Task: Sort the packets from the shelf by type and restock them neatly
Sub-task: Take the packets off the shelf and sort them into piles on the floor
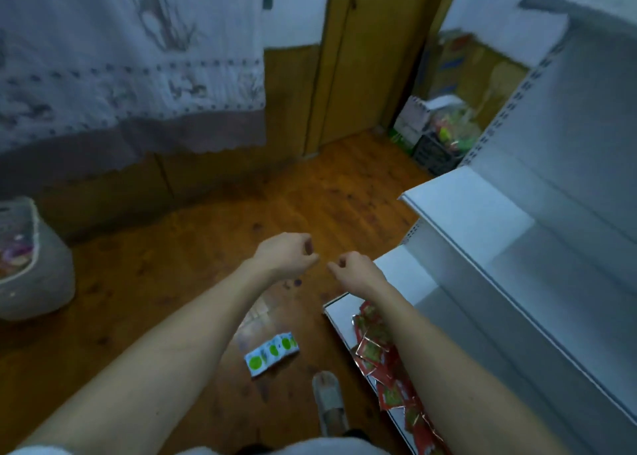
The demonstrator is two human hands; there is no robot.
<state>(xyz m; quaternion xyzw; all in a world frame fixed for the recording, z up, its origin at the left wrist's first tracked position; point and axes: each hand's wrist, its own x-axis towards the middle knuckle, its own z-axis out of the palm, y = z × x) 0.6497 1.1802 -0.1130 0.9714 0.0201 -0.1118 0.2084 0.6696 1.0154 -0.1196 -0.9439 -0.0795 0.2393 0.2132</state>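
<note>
Right now both hands hang in mid-air over the floor [206, 247], close together and holding nothing. The left hand [284, 253] has its fingers loosely curled, thumb near forefinger; the right hand [355, 268] is curled the same way, its fingertips almost meeting the left's.

The packets lie below and nearer the body than the hands. A green-and-white strip [272, 351] rests on the floor between the forearms, its long axis running from lower left to upper right; three green discs can be counted on it, so probably three joined sachets, and just one such strip is in view. The left arm passes nearer to it. The red packets [379, 354] sit in a loose heap on the lowest shelf [339, 313], under the right forearm, strung along the shelf's front edge; they overlap too much to count, more than ten. The two shelf boards above look bare.

Either pick-up likely calls for drawing the hands back and down, the right toward the red heap.
</note>
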